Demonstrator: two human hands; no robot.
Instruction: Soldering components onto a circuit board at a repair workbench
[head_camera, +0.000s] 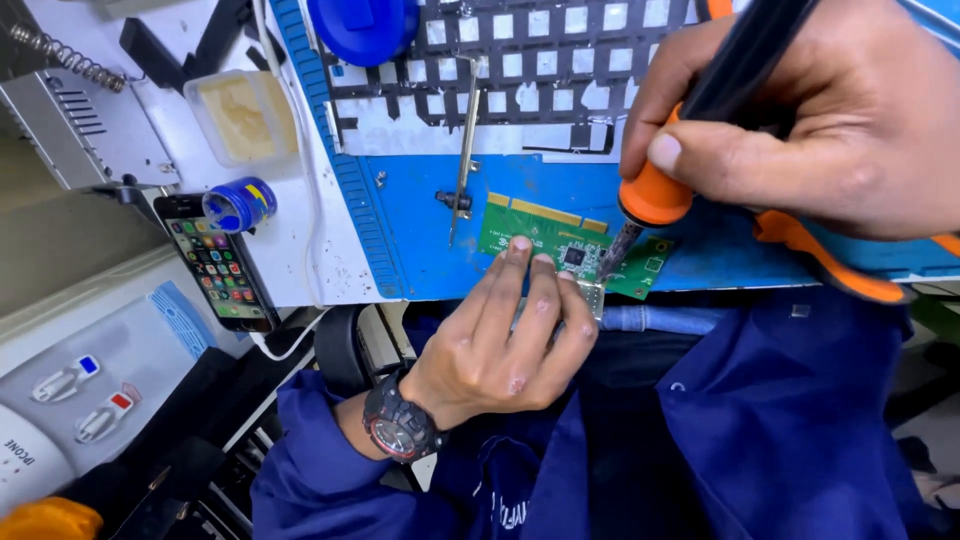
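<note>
A green circuit board (560, 240) lies on the blue mat (420, 230) at the near edge of the desk (290, 260). The left hand (500, 340) rests its fingertips on the board's near side, fingers loosely bent, gripping nothing. The right hand (800, 110) is wrapped around a soldering iron (655, 195) with an orange collar, its tip touching the board near a small black chip (574, 256). A phone (220, 265) lies well left of the board, beside a small blue tub (240, 203).

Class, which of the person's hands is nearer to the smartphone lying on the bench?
Left. The left hand rests on the green circuit board, just right of the smartphone; the right hand is far right, gripping the soldering iron.
</note>
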